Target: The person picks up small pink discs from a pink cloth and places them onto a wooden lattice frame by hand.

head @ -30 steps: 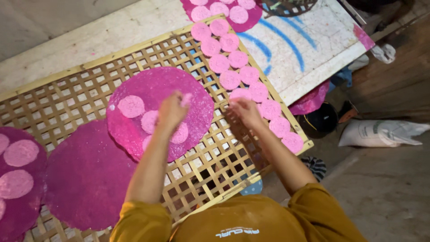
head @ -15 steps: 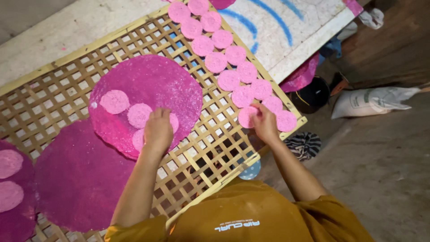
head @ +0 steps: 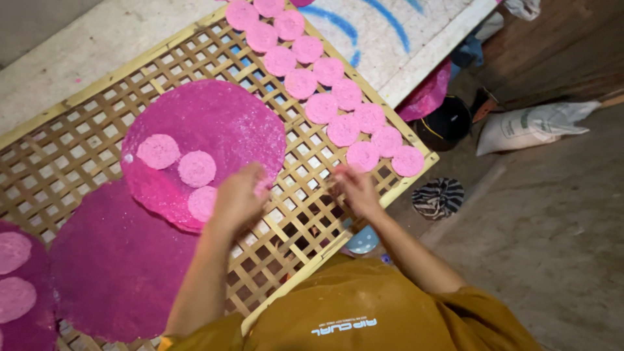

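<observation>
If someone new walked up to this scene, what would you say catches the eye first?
The large bright pink disc on the bamboo lattice rack, with three small paler pink rounds lying on it. Next, the double row of small pink rounds running along the rack's far right edge. The left hand rests at the large disc's near edge, while the right hand hovers over bare lattice just below that row.

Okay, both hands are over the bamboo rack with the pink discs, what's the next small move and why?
Probably the left hand lifts a small pink disc off the large pink sheet: three lie there beside it, while the right hand looks empty near the double row of discs.
</observation>
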